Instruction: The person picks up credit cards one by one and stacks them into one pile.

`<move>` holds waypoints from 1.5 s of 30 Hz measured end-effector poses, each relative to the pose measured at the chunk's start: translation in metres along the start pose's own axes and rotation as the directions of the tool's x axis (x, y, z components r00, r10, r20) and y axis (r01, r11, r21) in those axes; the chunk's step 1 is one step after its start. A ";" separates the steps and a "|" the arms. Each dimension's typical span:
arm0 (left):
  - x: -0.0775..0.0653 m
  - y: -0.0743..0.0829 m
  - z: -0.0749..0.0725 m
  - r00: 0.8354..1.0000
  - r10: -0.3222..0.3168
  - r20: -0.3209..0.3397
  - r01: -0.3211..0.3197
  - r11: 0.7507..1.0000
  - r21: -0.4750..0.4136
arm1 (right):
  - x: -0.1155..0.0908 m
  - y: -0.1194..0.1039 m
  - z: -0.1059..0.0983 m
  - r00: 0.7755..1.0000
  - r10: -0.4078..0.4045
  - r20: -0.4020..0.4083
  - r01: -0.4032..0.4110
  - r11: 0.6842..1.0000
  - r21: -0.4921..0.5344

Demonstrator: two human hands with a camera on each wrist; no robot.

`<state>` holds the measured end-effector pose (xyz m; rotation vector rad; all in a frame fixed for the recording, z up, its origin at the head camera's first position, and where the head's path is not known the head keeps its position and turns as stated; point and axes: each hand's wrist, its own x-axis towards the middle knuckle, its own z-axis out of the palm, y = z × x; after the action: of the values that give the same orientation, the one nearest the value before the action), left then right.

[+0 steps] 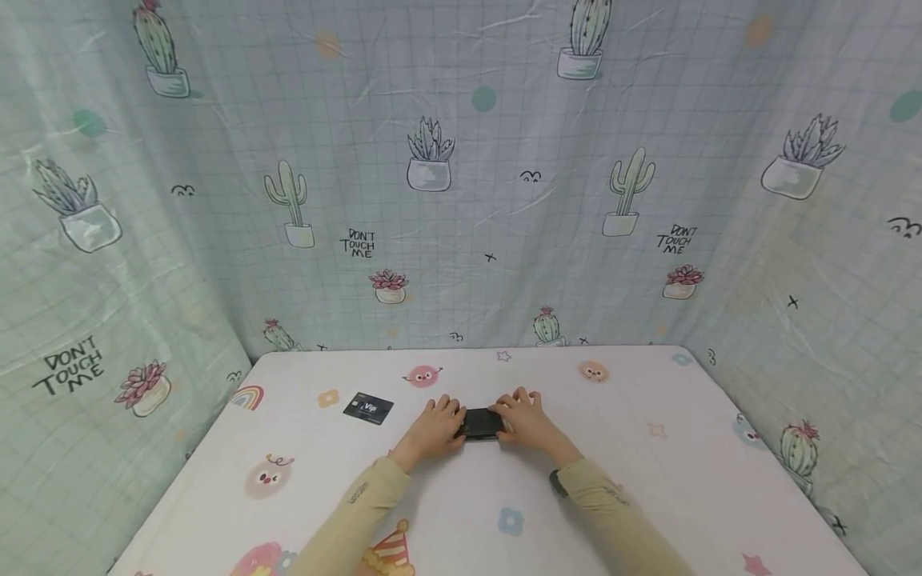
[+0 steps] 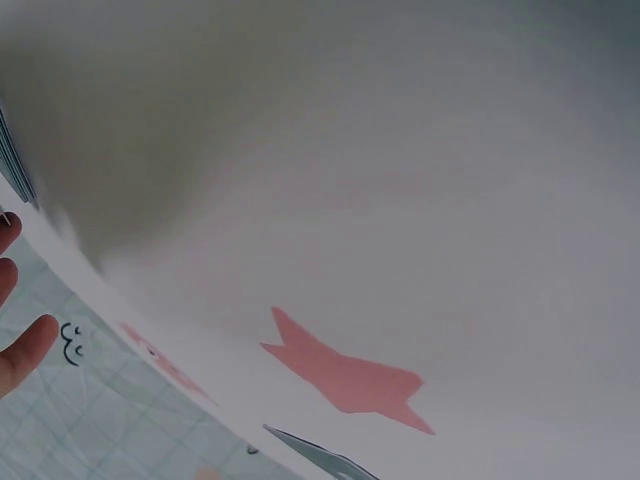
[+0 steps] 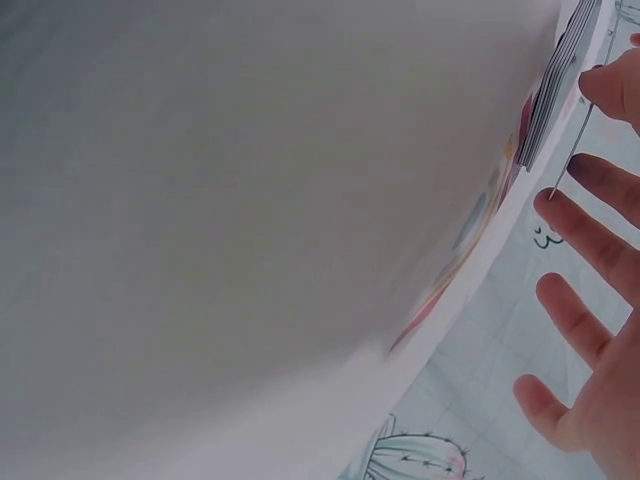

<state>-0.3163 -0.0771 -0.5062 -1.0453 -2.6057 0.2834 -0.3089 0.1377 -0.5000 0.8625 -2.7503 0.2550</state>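
A dark card (image 1: 483, 422) spans the gap between my two hands, over a stack of cards whose layered edges (image 3: 556, 95) show in the right wrist view. My right hand (image 1: 529, 422) pinches the card's right end, thumb on one side and fingertips on the other. At the left end, my left hand (image 1: 436, 426) holds the same card. Only a few left fingertips (image 2: 35, 345) enter the left wrist view, beside the stack (image 2: 15, 165). In the right wrist view the held card appears as a thin line apart from the stack.
A black card marked "Vip" (image 1: 369, 409) lies flat on the table, left of my left hand. The white tablecloth (image 1: 648, 480) carries printed cartoons. A curtain with cactus prints (image 1: 490, 216) hangs behind the table and along both sides.
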 end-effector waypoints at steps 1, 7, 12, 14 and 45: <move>0.000 0.000 0.000 1.000 0.002 0.004 -0.002 1.000 -0.003 | 0.000 0.000 0.000 1.000 0.000 0.004 0.000 1.000 -0.002; -0.002 0.003 -0.005 0.999 0.006 0.032 -0.005 1.000 -0.023 | -0.002 0.000 0.000 1.000 -0.015 0.013 0.015 1.000 -0.008; -0.002 0.003 -0.005 0.997 0.002 0.073 0.003 0.998 -0.066 | -0.002 0.000 0.000 0.999 -0.019 0.031 0.019 1.000 0.025; -0.002 0.003 -0.004 0.997 0.001 0.083 0.005 0.997 -0.074 | -0.002 -0.001 0.000 0.999 -0.014 0.047 0.013 1.000 0.021; -0.003 0.002 -0.006 0.996 0.026 0.082 -0.021 0.998 -0.059 | -0.002 0.001 0.003 0.998 -0.032 0.063 0.033 0.999 -0.025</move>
<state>-0.3106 -0.0774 -0.5014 -1.1066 -2.6919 0.2640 -0.3085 0.1385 -0.5032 0.9229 -2.7875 0.1894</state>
